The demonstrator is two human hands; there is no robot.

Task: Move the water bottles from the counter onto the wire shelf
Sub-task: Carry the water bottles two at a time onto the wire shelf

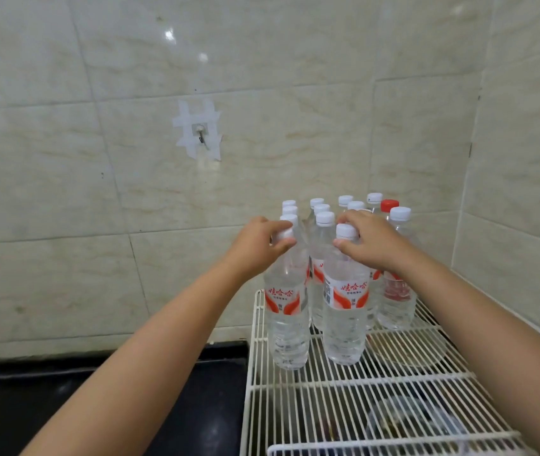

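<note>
On the wire shelf (344, 390), each hand grips one of two front bottles: left hand (258, 241), right hand (369, 241).

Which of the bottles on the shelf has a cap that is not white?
The red-capped bottle in the back right of the group on the wire shelf. Every other visible cap is white.

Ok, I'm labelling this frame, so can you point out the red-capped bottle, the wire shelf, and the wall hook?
red-capped bottle (389, 205): head view, on its red cap.
wire shelf (354, 383): head view, on a bare front crossbar.
wall hook (200, 130): head view, on the taped hook's white knob.
</note>
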